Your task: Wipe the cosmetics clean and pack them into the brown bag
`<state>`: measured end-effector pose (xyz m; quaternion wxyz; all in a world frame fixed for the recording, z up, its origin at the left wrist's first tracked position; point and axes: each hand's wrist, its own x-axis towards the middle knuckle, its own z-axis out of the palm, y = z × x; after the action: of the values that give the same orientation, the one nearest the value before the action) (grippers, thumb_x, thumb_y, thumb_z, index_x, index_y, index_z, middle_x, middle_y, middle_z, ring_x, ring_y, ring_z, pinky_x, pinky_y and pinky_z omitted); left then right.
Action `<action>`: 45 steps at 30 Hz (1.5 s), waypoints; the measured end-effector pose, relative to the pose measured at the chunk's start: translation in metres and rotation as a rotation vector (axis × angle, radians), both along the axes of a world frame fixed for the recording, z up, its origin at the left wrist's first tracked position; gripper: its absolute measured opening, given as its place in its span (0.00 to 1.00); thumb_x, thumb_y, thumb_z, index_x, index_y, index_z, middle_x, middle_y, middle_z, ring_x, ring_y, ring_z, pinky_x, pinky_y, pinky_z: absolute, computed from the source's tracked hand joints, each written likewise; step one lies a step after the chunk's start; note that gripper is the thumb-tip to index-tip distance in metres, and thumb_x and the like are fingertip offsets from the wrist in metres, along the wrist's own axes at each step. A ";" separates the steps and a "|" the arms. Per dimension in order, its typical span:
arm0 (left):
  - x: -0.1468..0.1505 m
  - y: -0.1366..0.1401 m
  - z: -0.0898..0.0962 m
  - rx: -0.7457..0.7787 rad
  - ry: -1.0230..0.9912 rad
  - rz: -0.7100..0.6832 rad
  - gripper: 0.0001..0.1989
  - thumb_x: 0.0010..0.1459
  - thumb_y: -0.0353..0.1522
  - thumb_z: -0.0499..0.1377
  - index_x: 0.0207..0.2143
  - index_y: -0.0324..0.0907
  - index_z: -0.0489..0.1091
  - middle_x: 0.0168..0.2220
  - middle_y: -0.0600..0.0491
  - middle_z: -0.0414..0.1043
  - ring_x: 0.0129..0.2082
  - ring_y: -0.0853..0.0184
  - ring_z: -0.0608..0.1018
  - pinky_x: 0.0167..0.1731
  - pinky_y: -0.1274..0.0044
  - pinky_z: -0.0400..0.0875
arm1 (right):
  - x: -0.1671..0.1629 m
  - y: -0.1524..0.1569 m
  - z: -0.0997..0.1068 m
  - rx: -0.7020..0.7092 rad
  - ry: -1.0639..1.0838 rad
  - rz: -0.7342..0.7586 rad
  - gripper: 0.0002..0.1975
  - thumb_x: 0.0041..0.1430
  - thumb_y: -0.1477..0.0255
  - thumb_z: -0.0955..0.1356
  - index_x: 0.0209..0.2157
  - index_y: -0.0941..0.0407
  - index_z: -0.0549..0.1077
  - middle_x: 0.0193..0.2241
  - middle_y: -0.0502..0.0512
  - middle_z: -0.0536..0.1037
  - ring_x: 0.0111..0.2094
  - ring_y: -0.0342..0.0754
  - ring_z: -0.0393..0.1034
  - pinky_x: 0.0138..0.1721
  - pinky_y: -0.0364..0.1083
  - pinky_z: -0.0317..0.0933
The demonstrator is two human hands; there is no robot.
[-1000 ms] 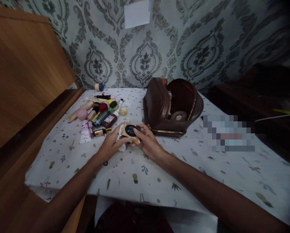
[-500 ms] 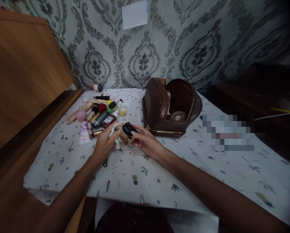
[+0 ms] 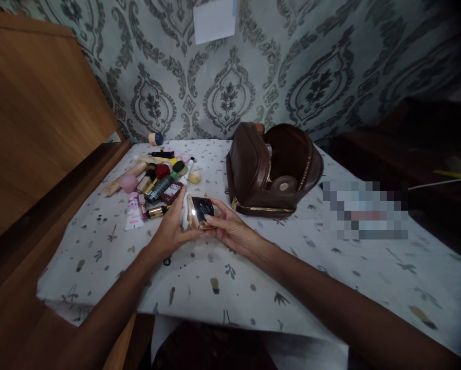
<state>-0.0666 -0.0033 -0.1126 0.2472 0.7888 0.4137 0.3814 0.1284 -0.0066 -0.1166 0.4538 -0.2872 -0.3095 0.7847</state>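
Note:
My right hand point(image 3: 234, 227) is closed on a shiny black-and-gold compact point(image 3: 202, 209), thumb on its dark face. At the compact's left side, my left hand point(image 3: 171, 229) holds a crumpled white wipe or cloth point(image 3: 184, 216) against it; much of this white piece is hidden by the fingers. Just beyond the left hand lies a black-and-gold tube point(image 3: 157, 211). A dark red bottle with a white label point(image 3: 171, 192) is close to the left fingertips. Also near are a white and pink squeeze tube point(image 3: 133, 211) and a green-tinted bottle point(image 3: 164, 187).
A brown cosmetic bag point(image 3: 249, 169) stands unzipped at the back right. Several more cosmetics lie at the left, among them a pink sponge point(image 3: 129, 183). A navy-capped jar point(image 3: 155, 139) is near the wall. Wooden furniture point(image 3: 33, 113) borders the printed tablecloth point(image 3: 249, 293); a blurred patch covers something right.
The compact has tilted and turned in my right hand, so its gold edge now shines. My left hand has shifted along its left side, with the thumb lower and the white piece more covered.

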 end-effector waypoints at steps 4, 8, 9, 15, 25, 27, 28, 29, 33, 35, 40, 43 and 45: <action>0.001 -0.001 -0.002 0.069 0.048 0.001 0.45 0.59 0.49 0.60 0.70 0.43 0.45 0.69 0.41 0.54 0.67 0.50 0.61 0.64 0.62 0.57 | 0.001 0.000 -0.001 0.011 0.025 -0.012 0.33 0.43 0.73 0.80 0.48 0.52 0.63 0.28 0.45 0.79 0.28 0.42 0.77 0.30 0.40 0.73; 0.003 -0.003 -0.001 0.203 0.059 0.043 0.35 0.63 0.47 0.57 0.67 0.42 0.56 0.63 0.42 0.65 0.62 0.55 0.70 0.60 0.66 0.65 | 0.001 0.001 -0.001 -0.009 0.053 -0.003 0.27 0.48 0.70 0.79 0.45 0.52 0.63 0.32 0.46 0.79 0.30 0.43 0.77 0.31 0.43 0.74; 0.004 -0.004 0.000 0.225 0.055 0.067 0.32 0.63 0.46 0.57 0.65 0.41 0.59 0.61 0.42 0.68 0.59 0.56 0.72 0.58 0.67 0.67 | 0.002 0.002 -0.001 -0.016 0.061 -0.001 0.25 0.50 0.69 0.78 0.44 0.52 0.63 0.33 0.47 0.80 0.31 0.44 0.78 0.32 0.45 0.75; 0.006 -0.009 0.011 0.238 -0.005 0.200 0.17 0.64 0.40 0.57 0.50 0.40 0.72 0.45 0.49 0.80 0.42 0.63 0.81 0.44 0.74 0.73 | 0.003 0.005 -0.006 -0.040 0.094 -0.025 0.21 0.51 0.67 0.77 0.40 0.53 0.65 0.30 0.45 0.78 0.30 0.44 0.76 0.33 0.47 0.74; 0.004 -0.008 0.012 0.284 -0.092 0.331 0.07 0.62 0.36 0.60 0.36 0.42 0.73 0.34 0.55 0.79 0.35 0.67 0.79 0.37 0.77 0.70 | 0.005 0.010 -0.008 -0.061 0.094 -0.032 0.24 0.40 0.69 0.81 0.34 0.55 0.67 0.28 0.47 0.79 0.27 0.41 0.74 0.28 0.40 0.70; 0.004 -0.007 0.013 0.306 -0.097 0.351 0.06 0.62 0.36 0.60 0.36 0.42 0.73 0.34 0.55 0.78 0.35 0.66 0.79 0.38 0.77 0.70 | 0.005 0.008 -0.005 -0.046 0.089 -0.005 0.23 0.42 0.69 0.81 0.36 0.56 0.70 0.27 0.48 0.79 0.26 0.40 0.74 0.28 0.38 0.70; 0.004 -0.007 0.013 0.314 -0.096 0.361 0.06 0.62 0.35 0.59 0.36 0.42 0.73 0.33 0.55 0.78 0.35 0.66 0.79 0.39 0.77 0.70 | 0.005 0.007 -0.003 -0.038 0.081 0.014 0.23 0.42 0.69 0.81 0.39 0.57 0.71 0.27 0.48 0.79 0.26 0.40 0.74 0.27 0.38 0.70; 0.004 -0.007 0.013 0.321 -0.094 0.374 0.06 0.62 0.35 0.59 0.36 0.42 0.73 0.33 0.55 0.77 0.36 0.66 0.78 0.39 0.77 0.70 | 0.005 0.006 -0.001 -0.030 0.071 0.034 0.25 0.43 0.69 0.80 0.41 0.57 0.72 0.27 0.49 0.79 0.26 0.39 0.75 0.28 0.37 0.70; 0.003 -0.005 0.011 0.317 -0.069 0.402 0.07 0.63 0.36 0.57 0.37 0.43 0.72 0.35 0.54 0.76 0.37 0.65 0.78 0.40 0.75 0.70 | 0.005 0.000 0.006 0.009 0.037 0.111 0.33 0.44 0.71 0.80 0.51 0.55 0.69 0.33 0.50 0.81 0.28 0.41 0.78 0.29 0.37 0.72; 0.003 -0.005 0.011 0.294 -0.056 0.392 0.07 0.63 0.36 0.57 0.38 0.43 0.71 0.36 0.54 0.76 0.38 0.65 0.78 0.40 0.75 0.70 | 0.004 -0.002 0.008 0.024 0.020 0.128 0.40 0.44 0.71 0.80 0.57 0.52 0.64 0.37 0.51 0.81 0.29 0.43 0.79 0.28 0.37 0.72; 0.007 -0.009 0.011 0.223 -0.039 0.342 0.10 0.64 0.38 0.54 0.42 0.42 0.69 0.37 0.53 0.76 0.37 0.64 0.77 0.39 0.73 0.69 | 0.004 -0.003 0.008 0.052 -0.024 0.131 0.54 0.45 0.73 0.79 0.66 0.47 0.48 0.40 0.52 0.79 0.30 0.45 0.80 0.28 0.39 0.72; 0.009 -0.013 0.011 0.205 -0.018 0.315 0.10 0.66 0.38 0.50 0.42 0.42 0.67 0.32 0.54 0.73 0.31 0.65 0.75 0.34 0.74 0.67 | 0.002 -0.001 0.004 0.062 -0.035 0.064 0.51 0.44 0.74 0.79 0.63 0.47 0.51 0.41 0.51 0.78 0.30 0.44 0.78 0.32 0.40 0.74; 0.009 -0.016 0.012 0.199 -0.004 0.284 0.11 0.67 0.37 0.48 0.41 0.43 0.66 0.26 0.56 0.69 0.26 0.67 0.72 0.29 0.75 0.65 | 0.001 0.001 0.001 0.067 -0.029 0.003 0.46 0.42 0.74 0.80 0.59 0.47 0.56 0.42 0.49 0.77 0.33 0.44 0.78 0.34 0.42 0.75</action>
<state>-0.0571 -0.0189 -0.1005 0.1124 0.7423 0.4808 0.4531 0.1291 -0.0058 -0.1154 0.4573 -0.2829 -0.3425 0.7704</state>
